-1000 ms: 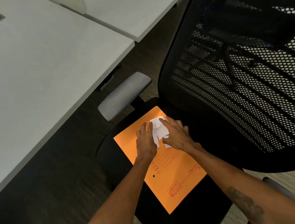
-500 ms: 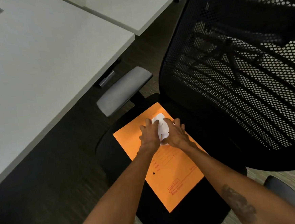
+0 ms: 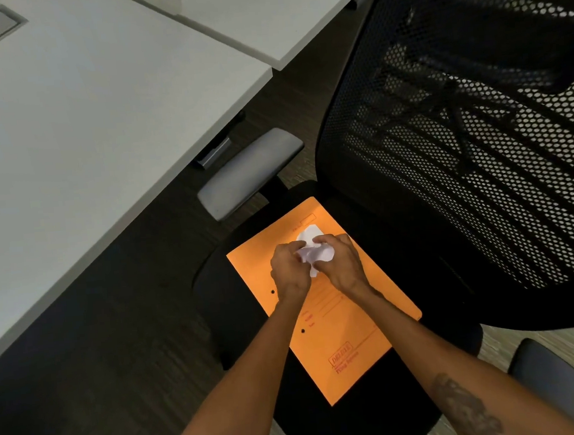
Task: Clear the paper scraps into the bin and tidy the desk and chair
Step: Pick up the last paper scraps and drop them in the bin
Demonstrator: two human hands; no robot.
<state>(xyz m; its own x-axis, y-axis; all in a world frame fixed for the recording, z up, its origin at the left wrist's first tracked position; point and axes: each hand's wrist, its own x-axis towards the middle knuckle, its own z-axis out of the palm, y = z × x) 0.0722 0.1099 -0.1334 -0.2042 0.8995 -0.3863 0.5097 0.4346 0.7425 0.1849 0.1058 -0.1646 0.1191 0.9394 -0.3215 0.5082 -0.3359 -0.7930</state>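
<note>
left hand [image 3: 289,272] + right hand [image 3: 341,264]: squeeze white paper scraps [image 3: 314,251] | above orange folder [image 3: 339,333] | on black chair seat [image 3: 223,301] | beside grey desk [image 3: 83,130]

Both bare forearms stretched forward and converging, left hand [image 3: 289,268] and right hand [image 3: 340,261] pressed knuckle to knuckle — fingers curled inward, backs turned up, closed together around white crumpled paper scraps [image 3: 314,251] — a dark tattoo on the right forearm.
</note>
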